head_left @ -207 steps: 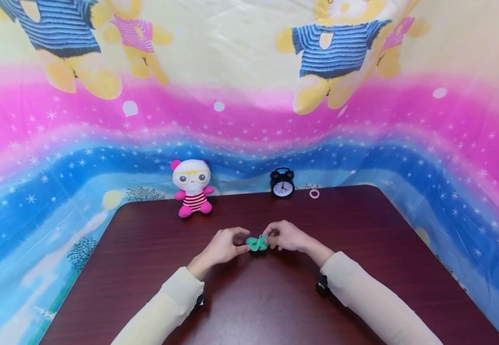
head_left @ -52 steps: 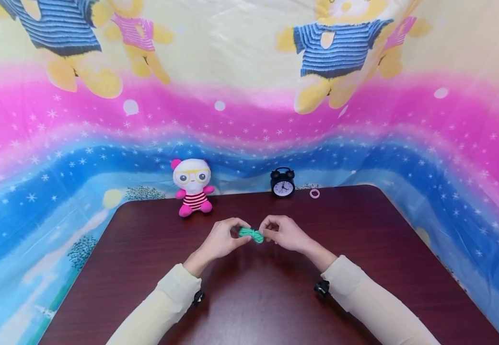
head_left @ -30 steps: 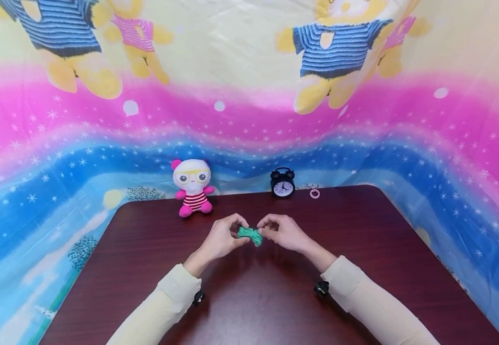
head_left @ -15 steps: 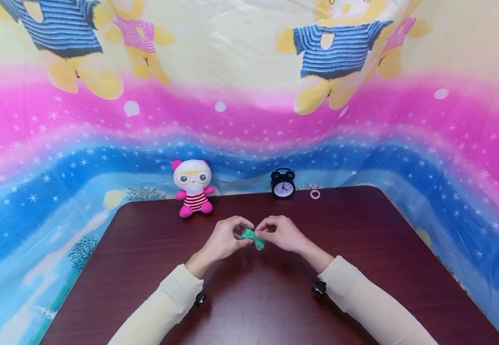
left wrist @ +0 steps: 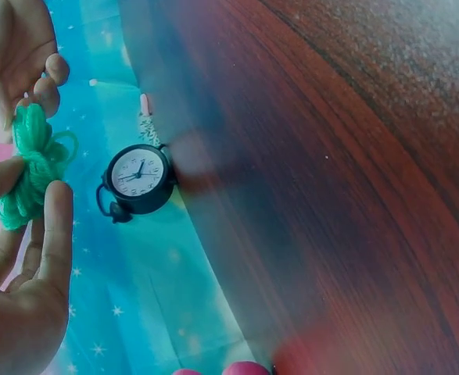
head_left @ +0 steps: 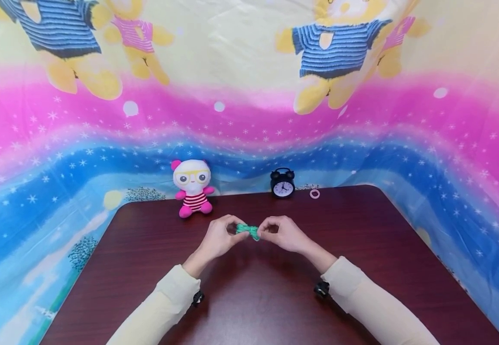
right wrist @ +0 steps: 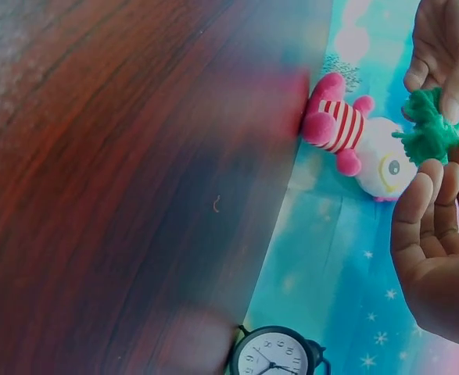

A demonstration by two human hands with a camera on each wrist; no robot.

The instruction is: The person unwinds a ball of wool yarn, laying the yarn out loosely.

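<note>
A small bundle of green yarn (head_left: pixel 247 230), drawn in at its middle, is held between both hands over the table. My left hand (head_left: pixel 220 237) grips its left part between thumb and fingers. At the opposite end, my right hand (head_left: pixel 286 234) pinches the yarn with thumb and forefinger. The left wrist view shows the gathered strands of the yarn bundle (left wrist: pixel 34 176) close up, with a thin loop sticking out at the side. Seen from the right wrist, the yarn bundle (right wrist: pixel 428 137) is partly covered by fingers.
Behind the hands, a plush panda toy (head_left: pixel 193 188) sits at the table's back left. A black alarm clock (head_left: pixel 282 182) and a pink ring (head_left: pixel 314 194) stand further right along the back edge of the dark wooden table (head_left: pixel 249 306). A printed cloth (head_left: pixel 240 115) hangs behind.
Half a second ago the yarn bundle slanted down to the right with my right fingers near its middle. Now it lies more level, slightly further left, and my right fingers are at its end.
</note>
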